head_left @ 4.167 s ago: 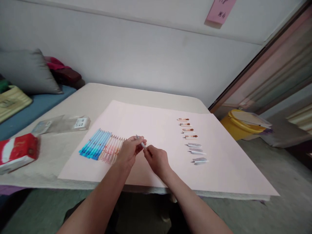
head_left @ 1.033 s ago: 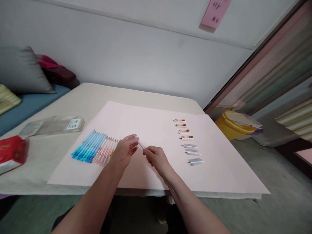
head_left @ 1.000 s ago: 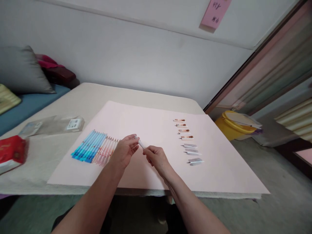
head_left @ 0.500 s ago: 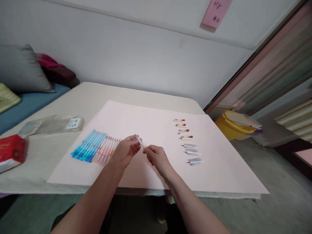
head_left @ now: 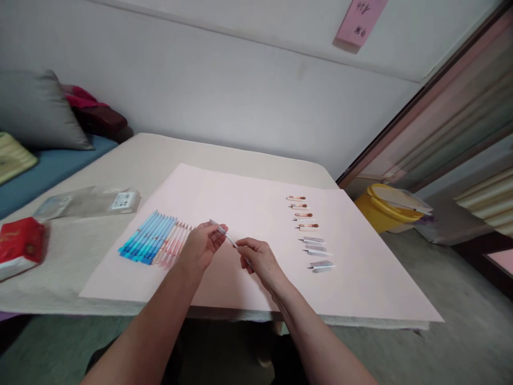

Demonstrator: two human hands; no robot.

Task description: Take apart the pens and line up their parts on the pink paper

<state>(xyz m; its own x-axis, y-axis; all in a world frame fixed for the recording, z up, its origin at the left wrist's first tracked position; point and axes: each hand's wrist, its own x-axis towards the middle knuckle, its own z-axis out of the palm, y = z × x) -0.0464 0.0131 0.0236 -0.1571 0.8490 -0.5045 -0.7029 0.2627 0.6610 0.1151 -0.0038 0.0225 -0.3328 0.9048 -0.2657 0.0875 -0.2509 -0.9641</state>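
Note:
My left hand (head_left: 205,245) is closed with thumb and fingers on the greyish barrel of a pen (head_left: 217,226). From it a thin white rod, seemingly the pen's refill (head_left: 231,241), slants down to my right hand (head_left: 256,258), which pinches its lower end. Both hands are raised over a pale pink sheet (head_left: 240,195). Left of my left hand lie a row of blue pens (head_left: 146,238) and a row of pink-and-white pens (head_left: 172,246), partly covered by that hand. On the right are several brown-patterned pen parts (head_left: 306,226) and grey pen parts (head_left: 320,263), each with a thin white refill beside it.
A clear plastic bag (head_left: 94,203) and a red packet (head_left: 22,247) rest on the table's left side. The cream table covering (head_left: 224,151) meets a white wall behind. A grey cushion (head_left: 44,112) is at far left; a yellow bin (head_left: 385,211) stands beyond the right edge.
My left hand has shifted slightly left with the barrel, away from my right hand. More of the thin white rod shows between them. The view has tilted slightly.

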